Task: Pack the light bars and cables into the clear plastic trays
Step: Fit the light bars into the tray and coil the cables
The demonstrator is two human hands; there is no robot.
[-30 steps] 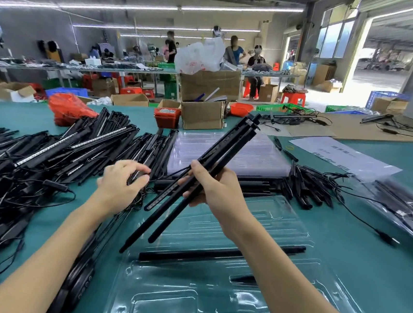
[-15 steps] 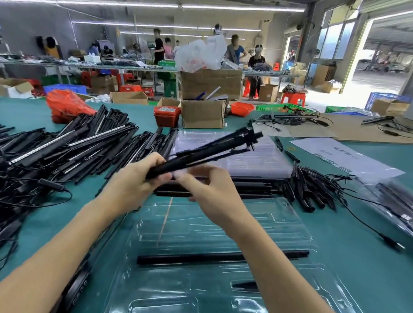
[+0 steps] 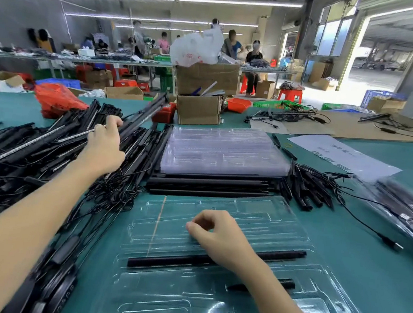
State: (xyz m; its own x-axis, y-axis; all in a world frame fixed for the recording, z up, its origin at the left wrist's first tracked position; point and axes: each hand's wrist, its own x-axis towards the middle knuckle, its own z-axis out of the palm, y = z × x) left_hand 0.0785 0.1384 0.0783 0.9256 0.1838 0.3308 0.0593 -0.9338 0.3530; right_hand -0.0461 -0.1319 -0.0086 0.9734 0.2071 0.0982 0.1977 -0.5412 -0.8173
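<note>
No legible text. White paper sheet (image 3: pixel 344 155) on green table (image 3: pixel 368 247): dark printed characters, too blurred to read. White plastic bag (image 3: pixel 198 47) in cardboard box (image 3: pixel 208 77): red print, unreadable.

Single head-worn wide view, forward and down, close over green table (image 3: pixel 379 261).
</note>
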